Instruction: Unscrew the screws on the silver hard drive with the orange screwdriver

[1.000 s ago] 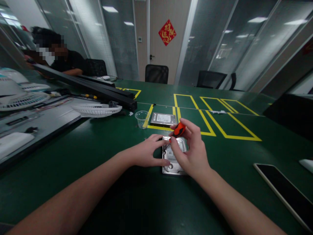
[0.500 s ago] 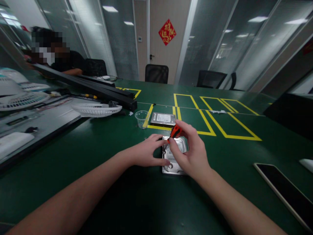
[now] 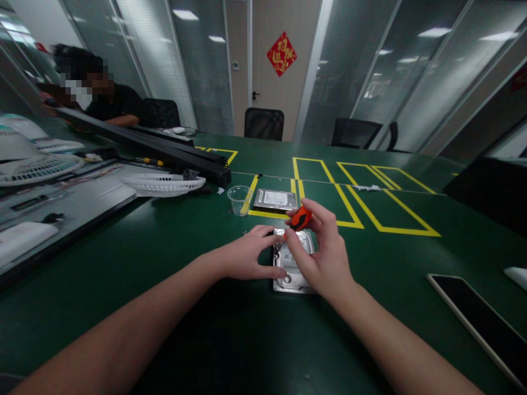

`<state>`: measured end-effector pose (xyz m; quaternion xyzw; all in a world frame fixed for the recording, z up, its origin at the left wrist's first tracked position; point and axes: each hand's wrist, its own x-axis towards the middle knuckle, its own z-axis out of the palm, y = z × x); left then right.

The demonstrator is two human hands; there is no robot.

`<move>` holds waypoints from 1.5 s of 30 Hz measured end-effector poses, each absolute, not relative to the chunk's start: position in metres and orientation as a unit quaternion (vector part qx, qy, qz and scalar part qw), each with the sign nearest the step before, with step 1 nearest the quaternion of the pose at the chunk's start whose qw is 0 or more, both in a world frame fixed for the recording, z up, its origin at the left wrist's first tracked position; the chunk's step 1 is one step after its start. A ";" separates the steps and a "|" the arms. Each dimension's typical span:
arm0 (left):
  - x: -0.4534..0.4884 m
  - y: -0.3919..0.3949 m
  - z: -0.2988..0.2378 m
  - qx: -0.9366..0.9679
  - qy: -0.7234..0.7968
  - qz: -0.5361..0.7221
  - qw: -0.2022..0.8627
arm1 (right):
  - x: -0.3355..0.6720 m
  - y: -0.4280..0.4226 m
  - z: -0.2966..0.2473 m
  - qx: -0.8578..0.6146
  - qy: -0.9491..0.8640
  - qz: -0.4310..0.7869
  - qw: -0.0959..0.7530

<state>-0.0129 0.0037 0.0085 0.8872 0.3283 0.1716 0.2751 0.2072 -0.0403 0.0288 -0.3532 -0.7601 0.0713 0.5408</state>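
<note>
A silver hard drive (image 3: 294, 277) lies flat on the green table before me. My left hand (image 3: 251, 255) grips it at its left side, thumb and forefinger spread apart on its top face. Between the fingers of my right hand (image 3: 323, 247) is a screwdriver with a red and black handle (image 3: 302, 218). The screwdriver leans up to the right, its thin shaft pointing down at the drive's left part. Its tip is too small to make out. Part of the drive's right side is hidden behind my right hand.
Beyond the drive are a clear plastic cup (image 3: 239, 201) and a second hard drive (image 3: 275, 199). A phone (image 3: 480, 323) lies at right. Fan parts (image 3: 164, 185) and long black bars (image 3: 164, 148) fill the left. A person (image 3: 123, 104) sits at far left.
The screwdriver handle has tipped a little to the right, and the fingers of my right hand have shifted and opened around it. My left hand and the drive stay put.
</note>
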 end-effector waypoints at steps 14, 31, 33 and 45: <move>-0.012 0.003 0.010 0.889 0.325 0.172 0.274 | 0.206 -0.042 0.029 -0.359 -0.748 0.061 0.554; -0.012 0.002 0.012 0.891 0.326 0.161 0.273 | 0.207 -0.042 0.029 -0.352 -0.751 0.069 0.555; -0.013 0.003 0.011 0.890 0.324 0.165 0.276 | 0.207 -0.041 0.030 -0.352 -0.754 0.054 0.552; -0.013 0.005 0.007 0.893 0.322 0.164 0.269 | 0.206 -0.040 0.031 -0.346 -0.762 0.037 0.546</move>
